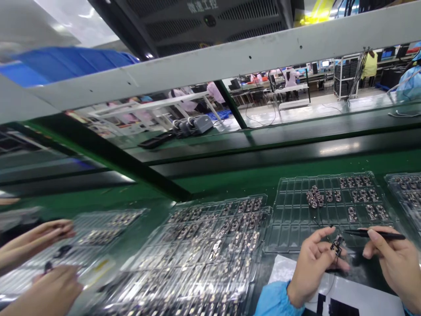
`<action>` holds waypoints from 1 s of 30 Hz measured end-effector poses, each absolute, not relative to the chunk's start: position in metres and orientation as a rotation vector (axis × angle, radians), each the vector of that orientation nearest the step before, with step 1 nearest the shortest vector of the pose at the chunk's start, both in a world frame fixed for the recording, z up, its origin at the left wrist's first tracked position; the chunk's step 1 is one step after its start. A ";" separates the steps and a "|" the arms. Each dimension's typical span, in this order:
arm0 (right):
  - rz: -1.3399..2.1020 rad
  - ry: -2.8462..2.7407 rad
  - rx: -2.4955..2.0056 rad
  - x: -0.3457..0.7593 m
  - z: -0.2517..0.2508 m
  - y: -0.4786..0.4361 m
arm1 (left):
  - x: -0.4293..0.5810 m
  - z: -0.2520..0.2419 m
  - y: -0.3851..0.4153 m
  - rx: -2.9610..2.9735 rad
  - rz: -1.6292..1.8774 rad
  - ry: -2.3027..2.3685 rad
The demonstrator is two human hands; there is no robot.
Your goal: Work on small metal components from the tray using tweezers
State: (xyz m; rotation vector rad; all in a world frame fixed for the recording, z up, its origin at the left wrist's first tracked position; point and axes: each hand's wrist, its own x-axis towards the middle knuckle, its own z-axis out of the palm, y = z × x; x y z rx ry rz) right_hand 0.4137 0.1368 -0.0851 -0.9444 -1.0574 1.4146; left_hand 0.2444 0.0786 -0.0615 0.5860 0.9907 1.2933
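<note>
My left hand (311, 265), in a blue sleeve, pinches a small circuit board (337, 245) with a thin wire hanging from it. Black tweezers (378, 234) lie in my right hand (393, 261), their tips pointing left, close to the board. Beyond both hands sits a clear compartment tray (291, 219) with rows of small boards on its right side and a heaped cluster of boards (315, 197) near its middle. Under my hands are a white sheet (371, 292) with black patches and a clear plastic bag.
Stacked clear trays full of boards (210, 245) stand left of my hands. Another person's hands (54, 281) work at a tray at the far left. A further tray (411, 188) is at the right edge. Behind run a green frame post (131, 169) and a dark conveyor (296, 142).
</note>
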 end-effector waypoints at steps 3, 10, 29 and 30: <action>1.567 -0.935 -0.869 0.407 -0.083 0.136 | 0.244 -0.065 0.076 0.623 1.261 0.931; 1.706 -0.755 -0.840 0.402 -0.075 0.134 | 0.246 -0.068 0.075 0.691 1.227 0.904; 1.667 -0.774 -0.863 0.400 -0.075 0.132 | 0.248 -0.064 0.075 0.738 1.202 1.010; 1.660 -0.768 -0.862 0.400 -0.075 0.133 | 0.248 -0.065 0.076 0.737 1.198 1.015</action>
